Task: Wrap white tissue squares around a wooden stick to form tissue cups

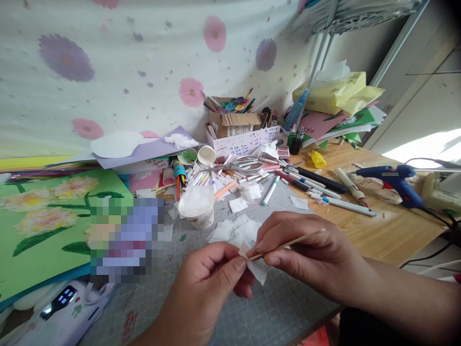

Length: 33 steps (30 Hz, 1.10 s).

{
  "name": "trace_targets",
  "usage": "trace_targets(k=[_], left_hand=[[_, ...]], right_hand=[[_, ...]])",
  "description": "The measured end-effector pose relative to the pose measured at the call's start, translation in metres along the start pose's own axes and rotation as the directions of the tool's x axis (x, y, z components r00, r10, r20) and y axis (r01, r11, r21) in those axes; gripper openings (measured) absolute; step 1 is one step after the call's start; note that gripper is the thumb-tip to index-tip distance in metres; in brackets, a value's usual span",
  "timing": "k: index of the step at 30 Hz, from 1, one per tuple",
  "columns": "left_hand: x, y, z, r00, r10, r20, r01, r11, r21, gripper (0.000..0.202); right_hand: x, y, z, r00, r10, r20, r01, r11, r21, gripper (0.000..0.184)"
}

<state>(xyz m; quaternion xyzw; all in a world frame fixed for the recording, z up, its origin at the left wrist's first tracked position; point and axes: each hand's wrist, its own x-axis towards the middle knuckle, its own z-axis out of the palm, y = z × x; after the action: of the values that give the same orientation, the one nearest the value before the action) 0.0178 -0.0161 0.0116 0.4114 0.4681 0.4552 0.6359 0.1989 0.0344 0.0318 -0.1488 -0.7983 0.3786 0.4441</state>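
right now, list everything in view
paper squares: many, white, centre
held paper: one, white, lower centre
thin stick: one, tan, lower centre
front cup: one, white, left of squares
pens: many, mixed colours, mid table
scissors: one, silvery, among pens
cardboard box: one, brown, back
glue gun: one, blue, right
paper stack: several, mixed, back right
flower picture: one, green, left
display device: one, white, lower left
curtain: one, white, behind
cutting mat: one, grey, foreground
table: one, brown, underneath
left hand: one, bare, pinching paper
right hand: one, bare, gripping stick
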Motion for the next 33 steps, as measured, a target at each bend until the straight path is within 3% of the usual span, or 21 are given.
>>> trace_targets(k=[13, 33], left_hand=[[0.0007, 0.0032, 0.0008, 0.999, -0.027, -0.027, 0.029, 0.995, 0.100, 0.005], [-0.0013, 0.0000, -0.0015, 1.000, -0.025, -0.001, 0.025, 0.999, -0.038, 0.007]], right_hand=[[0.0001, 0.0021, 0.0006, 0.999, -0.019, 0.030, 0.020, 1.000, -0.018, 0.007], [0.0015, 0.0023, 0.0017, 0.999, -0.037, 0.023, 0.038, 0.999, -0.031, 0.006]])
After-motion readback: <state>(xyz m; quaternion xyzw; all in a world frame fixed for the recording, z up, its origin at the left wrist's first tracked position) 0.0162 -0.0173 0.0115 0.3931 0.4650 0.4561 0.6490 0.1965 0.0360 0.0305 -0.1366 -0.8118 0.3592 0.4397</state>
